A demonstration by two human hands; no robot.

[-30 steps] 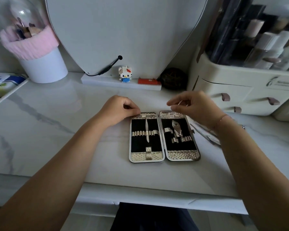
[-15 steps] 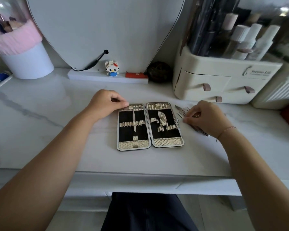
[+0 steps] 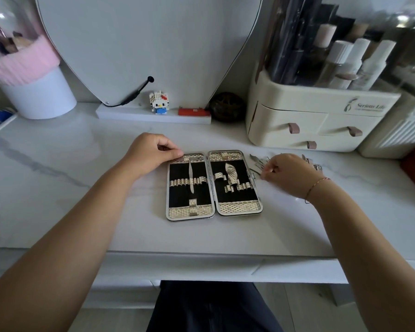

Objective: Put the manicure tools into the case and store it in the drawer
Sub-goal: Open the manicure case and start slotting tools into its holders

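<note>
- The case (image 3: 213, 184) lies open near the counter's (image 3: 82, 188) front edge, mostly empty.
- The right hand (image 3: 290, 174) pinches among the loose tools (image 3: 258, 161) beside it; lift only one.
- The left hand (image 3: 151, 153), curled, steadies the case's far left corner.

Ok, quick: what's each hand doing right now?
Left hand: curled shut, fingertips resting on the top edge of the open case.
Right hand: fingers pinched among the loose tools; whether it grips one cannot be told.
</note>
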